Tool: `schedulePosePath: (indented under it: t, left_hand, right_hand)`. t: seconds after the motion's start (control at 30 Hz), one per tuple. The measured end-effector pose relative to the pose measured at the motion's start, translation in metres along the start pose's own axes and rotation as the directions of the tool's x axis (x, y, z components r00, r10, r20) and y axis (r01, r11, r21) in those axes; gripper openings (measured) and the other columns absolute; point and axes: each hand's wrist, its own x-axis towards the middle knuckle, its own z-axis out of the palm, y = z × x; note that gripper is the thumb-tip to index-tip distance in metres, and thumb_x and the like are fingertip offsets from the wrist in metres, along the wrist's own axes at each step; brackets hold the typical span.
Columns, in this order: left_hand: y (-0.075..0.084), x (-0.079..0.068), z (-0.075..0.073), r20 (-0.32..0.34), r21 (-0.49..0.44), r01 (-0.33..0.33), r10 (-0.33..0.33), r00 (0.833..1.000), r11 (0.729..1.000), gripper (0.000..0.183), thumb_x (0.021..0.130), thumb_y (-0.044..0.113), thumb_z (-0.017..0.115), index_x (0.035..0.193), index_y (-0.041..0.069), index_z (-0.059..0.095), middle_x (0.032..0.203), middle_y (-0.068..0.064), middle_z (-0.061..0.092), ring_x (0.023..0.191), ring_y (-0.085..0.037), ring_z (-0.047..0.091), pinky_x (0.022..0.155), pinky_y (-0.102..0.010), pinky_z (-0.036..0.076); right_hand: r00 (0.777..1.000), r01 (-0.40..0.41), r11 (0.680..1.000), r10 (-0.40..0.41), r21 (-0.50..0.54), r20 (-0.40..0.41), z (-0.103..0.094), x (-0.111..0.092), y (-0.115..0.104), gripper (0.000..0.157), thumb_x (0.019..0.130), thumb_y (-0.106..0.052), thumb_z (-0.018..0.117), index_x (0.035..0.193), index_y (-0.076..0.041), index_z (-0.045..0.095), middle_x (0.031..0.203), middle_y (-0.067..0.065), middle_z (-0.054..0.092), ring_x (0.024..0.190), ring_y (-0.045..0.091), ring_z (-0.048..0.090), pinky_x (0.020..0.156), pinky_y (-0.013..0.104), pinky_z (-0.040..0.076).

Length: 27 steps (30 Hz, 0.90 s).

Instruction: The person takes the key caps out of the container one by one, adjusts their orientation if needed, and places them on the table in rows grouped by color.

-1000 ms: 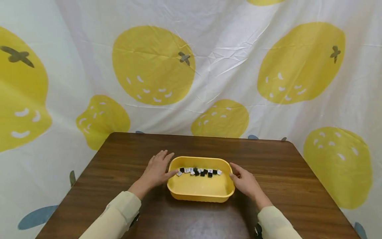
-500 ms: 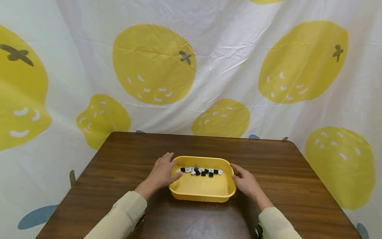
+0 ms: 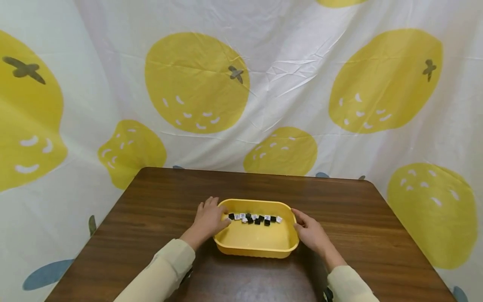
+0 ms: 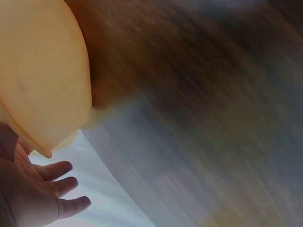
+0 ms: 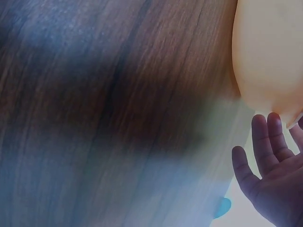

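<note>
A yellow plastic basin (image 3: 256, 253) with rounded corners stands on the table. Inside it, small square black tiles (image 3: 267, 222) and white tiles (image 3: 242, 216) with printed marks lie in a loose row towards the far side. My left hand (image 3: 208, 220) holds the left rim, with the thumb reaching over the inner side. In the left wrist view the other fingers (image 4: 59, 187) spread outside the wall. At the right rim my right hand (image 3: 312, 231) grips the basin between thumb and fingers. The right wrist view has fingertips (image 5: 259, 122) at its outer wall.
The basin sits around the middle of a dark wooden table (image 3: 362, 218). Behind the table hangs a white cloth (image 3: 279, 75) printed with yellow lemons. Light sleeves (image 3: 160, 272) cover both forearms.
My left hand has moved right and closed in on the basin's left rim. The basin has barely shifted. My right hand has stayed at the right rim.
</note>
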Motion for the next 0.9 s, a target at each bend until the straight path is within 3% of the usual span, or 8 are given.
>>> schedulePosePath:
  t: [0.27, 0.4, 0.63, 0.9]
  left_hand:
    - [0.007, 0.011, 0.002, 0.045, 0.115, 0.049, -0.054, 0.998, 0.992, 0.02, 0.088, 0.034, 0.072, 0.095, 0.016, 0.076, 0.126, -0.017, 0.057, 0.134, -0.042, 0.038, 0.108, -0.065, 0.025]
    - [0.009, 0.017, 0.006, 0.061, 0.192, 0.078, -0.091, 0.994, 0.978, 0.023, 0.087, 0.038, 0.073, 0.084, 0.015, 0.074, 0.126, -0.017, 0.057, 0.132, -0.041, 0.04, 0.108, -0.063, 0.026]
    - [0.011, 0.02, 0.013, 0.043, 0.288, 0.079, -0.095, 0.994, 0.954, 0.034, 0.086, 0.038, 0.073, 0.103, 0.009, 0.076, 0.132, -0.019, 0.055, 0.134, -0.042, 0.038, 0.109, -0.062, 0.025]
    - [0.012, 0.02, 0.017, 0.035, 0.319, 0.063, -0.078, 0.996, 0.946, 0.029, 0.088, 0.036, 0.072, 0.101, 0.011, 0.076, 0.129, -0.019, 0.056, 0.131, -0.041, 0.041, 0.107, -0.062, 0.028]
  right_hand:
    - [1.0, 0.012, 1.0, -0.012, -0.013, -0.011, 0.0, -0.001, -0.002, 0.048, 0.097, -0.007, 0.053, 0.145, -0.002, 0.048, 0.114, 0.02, 0.065, 0.1, 0.03, 0.061, 0.085, 0.046, 0.049]
    - [1.0, -0.002, 1.0, 0.002, -0.006, -0.01, 0.001, -0.001, -0.001, 0.049, 0.098, -0.007, 0.052, 0.146, -0.003, 0.047, 0.117, 0.021, 0.063, 0.102, 0.031, 0.06, 0.085, 0.046, 0.049]
    - [1.0, -0.016, 1.0, 0.017, 0.004, -0.009, 0.003, -0.001, 0.0, 0.05, 0.099, -0.008, 0.05, 0.148, -0.005, 0.046, 0.122, 0.024, 0.061, 0.107, 0.033, 0.058, 0.089, 0.05, 0.048]
    - [1.0, -0.025, 0.999, 0.025, 0.03, 0.007, 0.004, -0.001, 0.001, 0.05, 0.1, -0.009, 0.049, 0.149, -0.005, 0.043, 0.127, 0.026, 0.059, 0.111, 0.034, 0.056, 0.092, 0.05, 0.046]
